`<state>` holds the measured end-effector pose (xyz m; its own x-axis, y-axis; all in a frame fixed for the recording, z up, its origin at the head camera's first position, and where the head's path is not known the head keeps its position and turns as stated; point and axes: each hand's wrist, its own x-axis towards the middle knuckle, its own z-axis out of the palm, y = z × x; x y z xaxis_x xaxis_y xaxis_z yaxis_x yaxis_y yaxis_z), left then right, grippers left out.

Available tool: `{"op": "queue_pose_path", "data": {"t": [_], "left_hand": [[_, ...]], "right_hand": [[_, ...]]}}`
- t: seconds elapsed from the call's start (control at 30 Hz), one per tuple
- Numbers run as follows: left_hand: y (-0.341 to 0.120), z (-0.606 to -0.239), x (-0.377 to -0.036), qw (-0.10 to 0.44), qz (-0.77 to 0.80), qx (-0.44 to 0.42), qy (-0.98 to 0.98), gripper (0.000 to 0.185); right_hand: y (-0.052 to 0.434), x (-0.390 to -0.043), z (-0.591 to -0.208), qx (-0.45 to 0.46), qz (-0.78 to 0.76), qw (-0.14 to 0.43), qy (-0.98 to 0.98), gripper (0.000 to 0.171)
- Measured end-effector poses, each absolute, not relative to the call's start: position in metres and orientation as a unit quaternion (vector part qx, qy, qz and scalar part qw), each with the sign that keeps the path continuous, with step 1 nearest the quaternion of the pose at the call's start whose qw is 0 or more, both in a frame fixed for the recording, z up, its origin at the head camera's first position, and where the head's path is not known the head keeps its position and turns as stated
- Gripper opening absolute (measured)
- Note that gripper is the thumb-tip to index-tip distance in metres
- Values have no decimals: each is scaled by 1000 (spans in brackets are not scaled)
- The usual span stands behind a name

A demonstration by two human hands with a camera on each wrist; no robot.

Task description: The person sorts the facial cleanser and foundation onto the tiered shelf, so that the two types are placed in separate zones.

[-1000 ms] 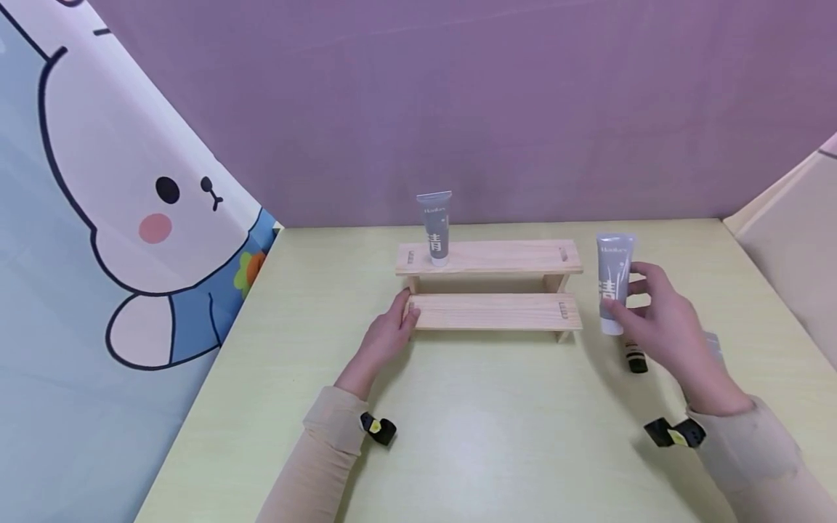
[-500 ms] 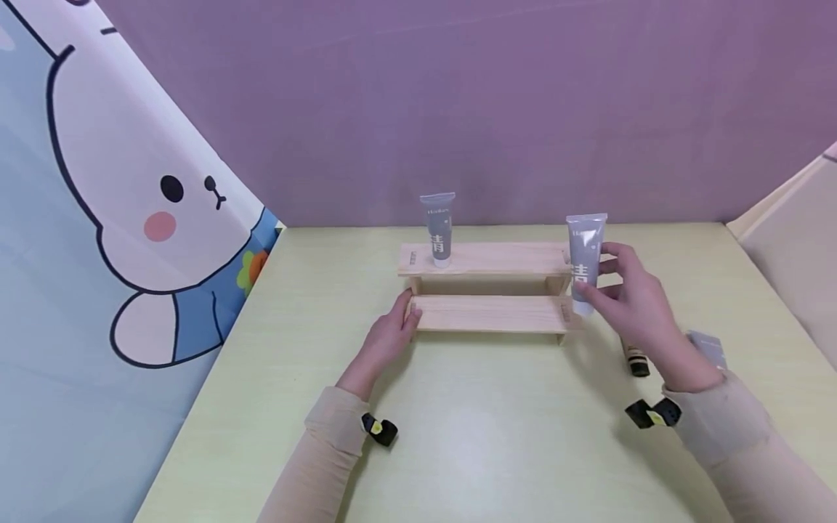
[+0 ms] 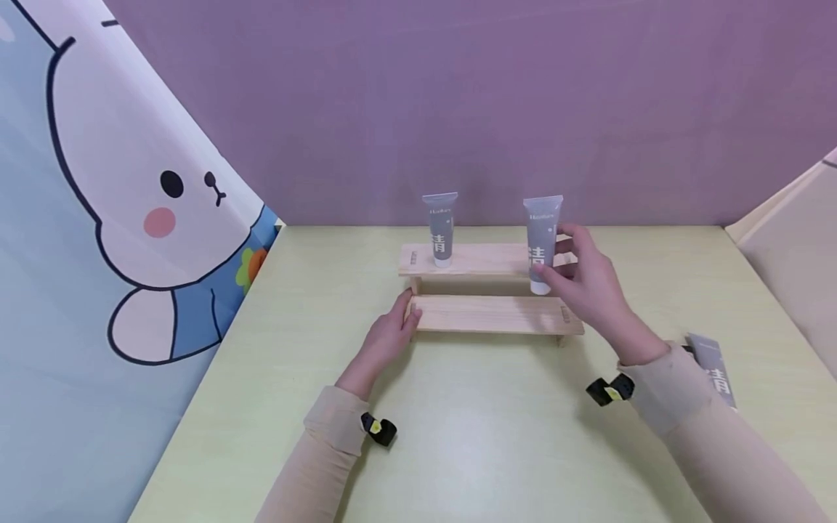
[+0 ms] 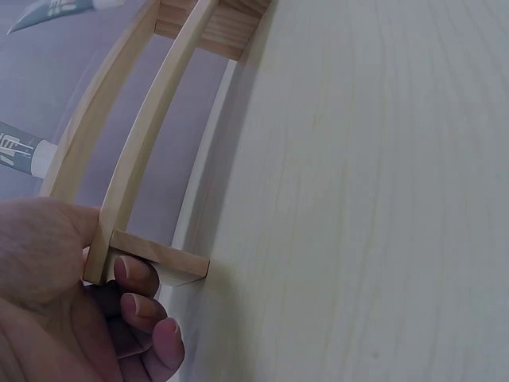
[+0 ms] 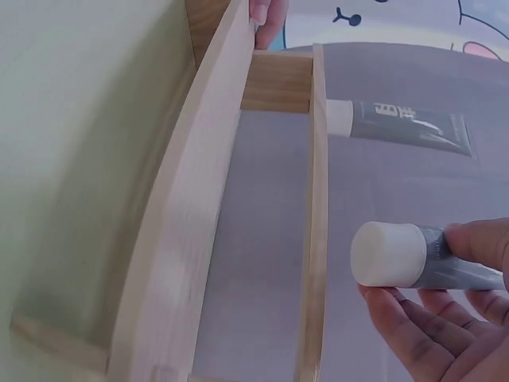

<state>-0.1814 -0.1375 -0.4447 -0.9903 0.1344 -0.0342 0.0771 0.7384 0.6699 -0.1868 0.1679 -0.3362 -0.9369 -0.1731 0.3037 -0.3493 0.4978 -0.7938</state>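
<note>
Grey tube [image 3: 542,236]: upright, cap [image 5: 390,255] down, in the air in front of the right part of the upper board [image 3: 487,259]; the right wrist view shows its cap apart from the wood. Right hand [image 3: 586,282] pinches the tube between thumb and fingers. Step in hand, as judged: bringing the tube to the upper board. Next move would seem to call for a little more reach backward, then a level lowering onto the cap. Left hand [image 3: 387,334] grips the left end of the lower board [image 3: 487,314], probably steadying the rack. Second tube [image 3: 442,229] stands cap down on the upper board, toward its left end. Third tube [image 3: 714,369] lies on the table [image 3: 471,443] beside the right sleeve [image 3: 680,396].
</note>
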Motion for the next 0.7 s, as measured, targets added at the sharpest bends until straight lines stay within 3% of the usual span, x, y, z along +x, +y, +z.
{"op": "queue_pose_path", "data": {"t": [0.7], "left_hand": [[-139,-448,-184,41,364,60,928,52]], "right_hand": [[107,-239,-356,185,516,86,-832,56]]}}
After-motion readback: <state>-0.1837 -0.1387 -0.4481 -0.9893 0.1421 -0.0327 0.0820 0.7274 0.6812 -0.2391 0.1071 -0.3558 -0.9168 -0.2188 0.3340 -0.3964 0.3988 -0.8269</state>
